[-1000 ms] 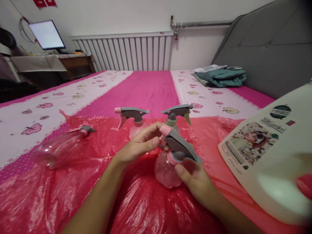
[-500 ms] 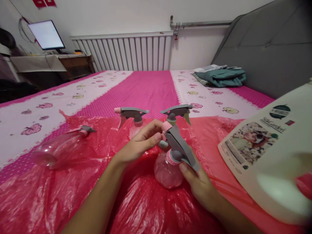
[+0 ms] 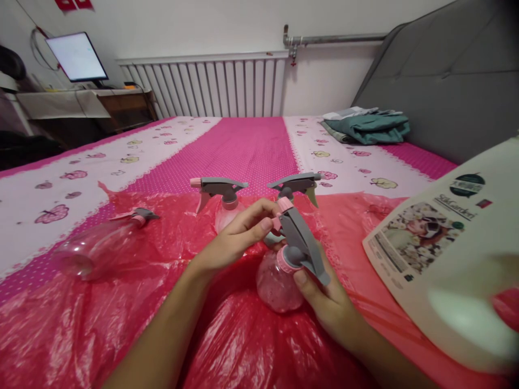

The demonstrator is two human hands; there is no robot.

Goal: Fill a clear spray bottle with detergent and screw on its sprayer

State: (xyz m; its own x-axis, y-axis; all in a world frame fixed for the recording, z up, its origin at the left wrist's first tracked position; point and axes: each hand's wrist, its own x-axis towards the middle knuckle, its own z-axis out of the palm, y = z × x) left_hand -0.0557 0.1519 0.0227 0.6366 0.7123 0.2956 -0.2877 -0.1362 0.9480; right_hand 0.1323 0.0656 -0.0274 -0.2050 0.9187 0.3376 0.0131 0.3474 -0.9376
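Note:
My right hand (image 3: 324, 300) grips a small clear pink spray bottle (image 3: 278, 281) by its neck, under the grey trigger head (image 3: 302, 243). My left hand (image 3: 235, 240) pinches the pink nozzle tip (image 3: 281, 208) of that head with thumb and fingers. The bottle stands tilted on a red plastic sheet (image 3: 227, 335) spread over the bed. Just behind it stand two more spray bottles, one with a pink nozzle (image 3: 221, 190) and one with a greenish trigger (image 3: 295, 186).
Another clear spray bottle (image 3: 97, 246) lies on its side at the left. A big white refill jug (image 3: 454, 254) leans in at the right, close to the camera. Folded green cloth (image 3: 367, 127) sits by the grey headboard. A radiator and a desk with a monitor stand behind.
The trigger head has turned in my hands: its nozzle now points more upward and away, and my right hand's grip has shifted round the neck.

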